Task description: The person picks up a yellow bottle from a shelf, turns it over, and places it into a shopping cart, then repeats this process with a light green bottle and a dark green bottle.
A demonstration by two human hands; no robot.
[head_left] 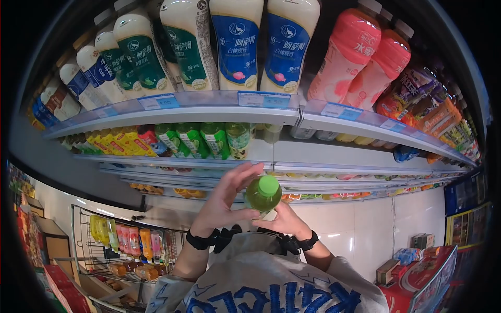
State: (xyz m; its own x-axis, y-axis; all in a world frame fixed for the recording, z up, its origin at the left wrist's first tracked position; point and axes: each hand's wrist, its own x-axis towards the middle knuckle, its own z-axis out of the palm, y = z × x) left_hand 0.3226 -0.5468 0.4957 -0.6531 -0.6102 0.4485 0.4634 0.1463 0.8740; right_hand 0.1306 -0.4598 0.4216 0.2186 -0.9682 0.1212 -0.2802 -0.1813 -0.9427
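A green-capped bottle of greenish drink [264,193] is upright in front of my chest, seen from above. My left hand [225,201] curves around its left side, with the thumb against the lower part and the fingers raised beside it. Behind the bottle, my right hand [284,218] holds its lower right side; most of those fingers are hidden. Green-labelled bottles [214,140] stand in a row on the shelf just beyond my hands. Above them, the top shelf holds large blue-labelled bottles [237,49] and pink bottles [347,52].
Shelf edges [209,112] with price tags run across the view, close beyond my hands. A wire rack [78,235] of coloured bottles stands at the lower left. Red boxes [422,274] are stacked at the lower right. Pale floor tiles [360,219] show below the shelves.
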